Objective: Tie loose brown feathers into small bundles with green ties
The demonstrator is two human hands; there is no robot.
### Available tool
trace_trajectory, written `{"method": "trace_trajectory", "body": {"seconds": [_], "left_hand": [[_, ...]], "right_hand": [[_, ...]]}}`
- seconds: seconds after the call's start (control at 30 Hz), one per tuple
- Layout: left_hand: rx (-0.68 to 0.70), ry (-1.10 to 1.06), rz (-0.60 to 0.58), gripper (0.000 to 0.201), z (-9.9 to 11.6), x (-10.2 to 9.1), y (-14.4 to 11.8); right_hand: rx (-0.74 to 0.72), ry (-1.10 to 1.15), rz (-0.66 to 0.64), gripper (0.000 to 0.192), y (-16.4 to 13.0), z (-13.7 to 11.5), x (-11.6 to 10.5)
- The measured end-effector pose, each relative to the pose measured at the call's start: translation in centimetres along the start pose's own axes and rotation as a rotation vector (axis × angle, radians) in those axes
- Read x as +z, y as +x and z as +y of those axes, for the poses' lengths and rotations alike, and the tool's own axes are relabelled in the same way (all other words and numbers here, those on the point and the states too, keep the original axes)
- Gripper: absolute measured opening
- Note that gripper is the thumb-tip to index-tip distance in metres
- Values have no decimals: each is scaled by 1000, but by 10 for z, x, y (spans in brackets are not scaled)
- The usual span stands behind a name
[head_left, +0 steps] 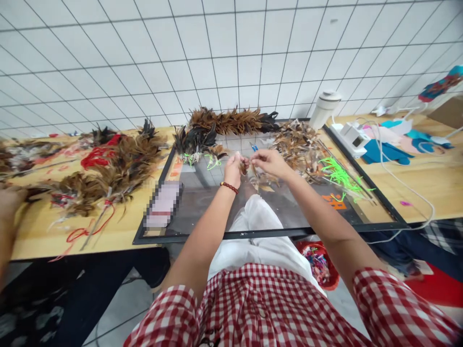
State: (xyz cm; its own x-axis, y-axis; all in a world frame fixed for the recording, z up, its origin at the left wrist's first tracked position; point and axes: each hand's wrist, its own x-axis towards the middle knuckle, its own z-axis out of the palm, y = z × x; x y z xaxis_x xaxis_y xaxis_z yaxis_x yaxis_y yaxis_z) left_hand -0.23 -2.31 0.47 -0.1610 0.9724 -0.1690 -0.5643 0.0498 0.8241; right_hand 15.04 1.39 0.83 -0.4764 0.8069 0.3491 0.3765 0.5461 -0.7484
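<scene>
Red-and-white checked sleeves [394, 308] are recorded nearest the lens, filling the 6 o'clock edge, with white trousers [260, 231] seen beyond them. A wooden table [405, 183] is spread across the whole width, and a black-framed glass panel [224, 202] is laid on it at centre. A heap of brown feathers [108, 178] tangled with red cord is listed at 9 o'clock; a long feather strip [231, 120] is set along the panel's 12 o'clock edge; a looser feather pile [300, 144] with green ties [340, 176] is noted at 2 o'clock. A white lidded cup [324, 108] and a small white device [352, 137] with its cable are placed at 1 o'clock, blue and pink felt pieces [388, 152] beside them. A red basket [318, 265] is seen under the table at 5 o'clock. Another person's hand [10, 202] is caught at the 9 o'clock edge. Above the panel's centre, the left hand [233, 168], wearing a red bead bracelet [229, 187], and the right hand [269, 161] are brought together; both sets of fingers are pinched on a small feather bundle [253, 174], held between the two hands just above the glass.
</scene>
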Motion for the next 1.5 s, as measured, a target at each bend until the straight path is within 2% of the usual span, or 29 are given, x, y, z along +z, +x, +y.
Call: {"method": "trace_trajectory", "body": {"seconds": [0.07, 0.13, 0.23, 0.37, 0.5, 0.63, 0.77, 0.87, 0.97, 1.07, 1.23, 1.5], "left_hand": [[-6, 47, 6, 37, -2, 1, -5], [-18, 91, -2, 33, -4, 2, -8], [-57, 136, -22, 28, -6, 3, -12], [-65, 208, -69, 28, -6, 4, -16], [-42, 244, -133, 34, -4, 6, -21], [-51, 248, -210, 34, -2, 5, -25], [-87, 232, -255, 36, 0, 3, -27], [-137, 186, -331, 36, 1, 1, -27], [-225, 138, -437, 37, 2, 1, -27], [-284, 135, -503, 36, 2, 0, -27], [-297, 167, -512, 36, -2, -2, -27], [-436, 137, -536, 36, -3, -6, -25]], "right_hand": [[35, 351, 80, 30, -1, 3, -1], [43, 504, 100, 43, -4, 3, 3], [-6, 374, 125, 40, -9, 1, 9], [-140, 152, 261, 32, -12, 4, 10], [-126, 211, 332, 34, -11, 11, 10], [-69, 322, 346, 39, -11, 13, 12], [77, 517, 298, 51, -12, 11, 12], [153, 628, 159, 60, -14, 9, 7], [158, 672, 22, 55, -16, 7, -3], [127, 688, -50, 48, -17, 3, -12], [176, 732, -104, 49, -18, 0, -18], [235, 697, -128, 47, -19, 3, -16]]}}
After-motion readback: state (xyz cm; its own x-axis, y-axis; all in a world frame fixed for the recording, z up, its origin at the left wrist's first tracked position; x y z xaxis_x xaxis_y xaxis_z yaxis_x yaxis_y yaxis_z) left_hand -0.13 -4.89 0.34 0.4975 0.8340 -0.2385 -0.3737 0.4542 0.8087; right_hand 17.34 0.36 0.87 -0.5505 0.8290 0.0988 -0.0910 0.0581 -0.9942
